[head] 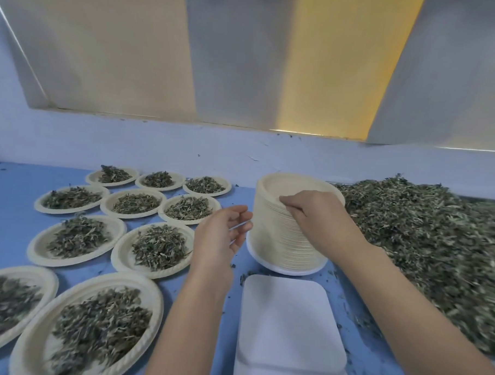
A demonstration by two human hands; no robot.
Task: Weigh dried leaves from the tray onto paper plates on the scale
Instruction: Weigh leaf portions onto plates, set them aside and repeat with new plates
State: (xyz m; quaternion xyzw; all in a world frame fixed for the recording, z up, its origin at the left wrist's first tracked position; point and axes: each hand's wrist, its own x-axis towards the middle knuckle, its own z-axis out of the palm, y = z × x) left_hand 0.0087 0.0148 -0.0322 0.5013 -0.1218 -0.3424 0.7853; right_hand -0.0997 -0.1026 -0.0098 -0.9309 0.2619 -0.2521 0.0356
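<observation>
A tall stack of cream paper plates (278, 234) stands behind the white scale (291, 322), whose platform is bare. My right hand (310, 207) lies over the stack's near upper edge, its fingertips curled onto the rim of the top plates. Just left of the stack my left hand (224, 231) hovers with fingers loosely bent and holds nothing. A big heap of dried leaves (425, 246) fills the right side; its tray is hidden under the leaves.
Several paper plates heaped with dried leaves (155, 248) cover the blue table (14, 182) on the left, in rows from the wall to the near edge. Loose leaf bits lie around the scale. A pale wall rises behind.
</observation>
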